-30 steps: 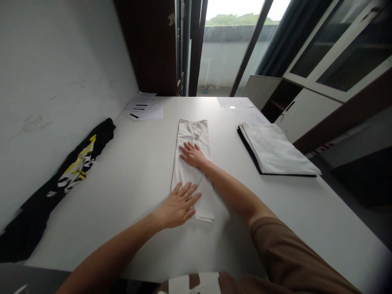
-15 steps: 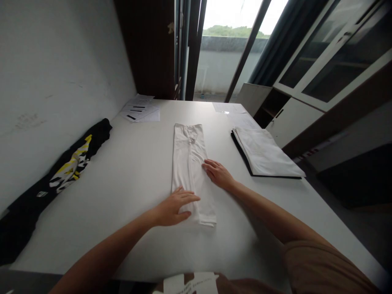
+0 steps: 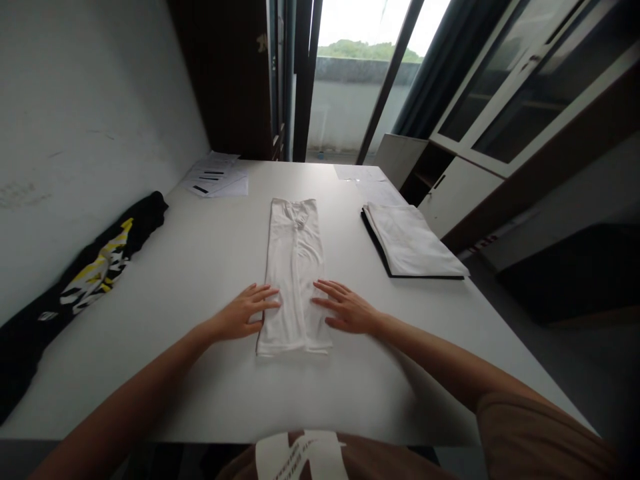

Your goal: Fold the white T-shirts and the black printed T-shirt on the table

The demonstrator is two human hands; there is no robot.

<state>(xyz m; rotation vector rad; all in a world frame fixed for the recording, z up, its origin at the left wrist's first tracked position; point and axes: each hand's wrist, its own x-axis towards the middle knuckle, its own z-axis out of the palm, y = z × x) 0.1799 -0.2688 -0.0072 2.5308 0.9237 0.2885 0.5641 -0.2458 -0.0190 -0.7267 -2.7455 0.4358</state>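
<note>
as left hand (image 3: 243,312) touches white garment (image 3: 295,257) | right hand (image 3: 351,311) likewise

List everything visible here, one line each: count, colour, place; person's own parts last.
folded garment: 1, white, table centre
printed garment: 1, black, yellow and white, along left wall
folded stack: 1, white over black, right
papers: several, white, far corners
table: 1, white, underneath
wall: 1, grey, left
tall furniture: 1, dark brown, back left
glazing: 1, dark-framed, back
curtain: 1, dark, beside glazing
cabinet: 1, white, back right
shirt: 1, brown, bottom
left hand: 1, bare, garment's left edge
right hand: 1, bare, garment's right edge
</note>
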